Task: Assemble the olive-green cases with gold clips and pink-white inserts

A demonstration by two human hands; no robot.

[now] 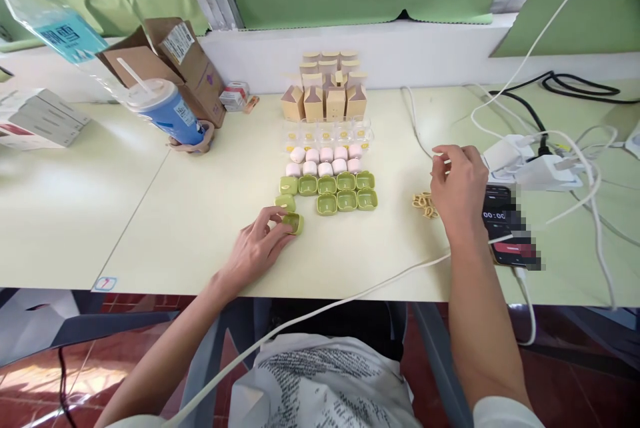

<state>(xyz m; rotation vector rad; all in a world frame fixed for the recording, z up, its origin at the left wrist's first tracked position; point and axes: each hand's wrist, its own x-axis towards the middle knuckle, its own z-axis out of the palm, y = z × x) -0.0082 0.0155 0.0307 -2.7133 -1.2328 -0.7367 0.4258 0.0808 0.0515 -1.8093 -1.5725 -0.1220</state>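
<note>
My left hand (257, 245) is closed on a small green square cup (293, 223), gripping its left side just above or on the table; I cannot tell which. Just behind that cup lies a green lid-like piece (285, 202). Several open green cups (327, 204) stand in two rows to the right, with a closed-looking green piece (289, 185) at the left end. My right hand (459, 181) is raised beside a small pile of yellow rings (425, 204). Its thumb and fingertips are pinched together; whatever they hold is too small to make out.
Behind the cups sit pinkish-white rounded pieces (326, 169), clear containers (326, 131) and small tan boxes (314, 105). A blue drink cup (175, 118) and an open cardboard box (193, 75) stand left. White chargers (547, 171), a phone (505, 221) and cables (370, 289) are near my right arm.
</note>
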